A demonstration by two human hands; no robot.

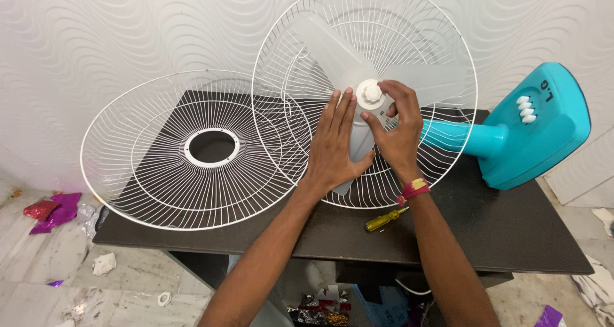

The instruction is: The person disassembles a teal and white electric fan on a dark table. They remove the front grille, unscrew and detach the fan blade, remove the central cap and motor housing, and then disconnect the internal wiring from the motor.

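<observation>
Right hand (pixel 398 130) fingers (pixel 391 91) curled around the white hub cap (pixel 371 94) at the centre of the fan blades, thumb below it, tips pinching or touching its rim; exact grip partly hidden. Red and yellow thread band (pixel 414 189) on that wrist. Left hand (pixel 334 144) flat, fingers (pixel 342 109) straight and pressed together, palm laid on the translucent white blade (pixel 332 55) just left of the cap, tips nearly touching it. Neither hand closed around a tool.

The blades sit inside the rear wire guard (pixel 441 39), round, white, tilted up toward the wall. The guard is fixed to the teal fan body (pixel 534 132), which lies on its side on the desk, neck pointing left, base with white buttons (pixel 525 109) to the right.

A second white wire guard (pixel 153 173), the loose front one with an open ring in its middle, lies to the left, leaning over the desk's left edge and overlapping the rear guard's rim.

A yellow-handled screwdriver (pixel 382 220) lies on the dark brown desk (pixel 511 237), near the right wrist, untouched.

Wall behind: white with wavy relief. On the floor, pink and purple foil scraps (pixel 54 210) at left, white paper bits (pixel 103 263), more shiny scraps under the desk.
</observation>
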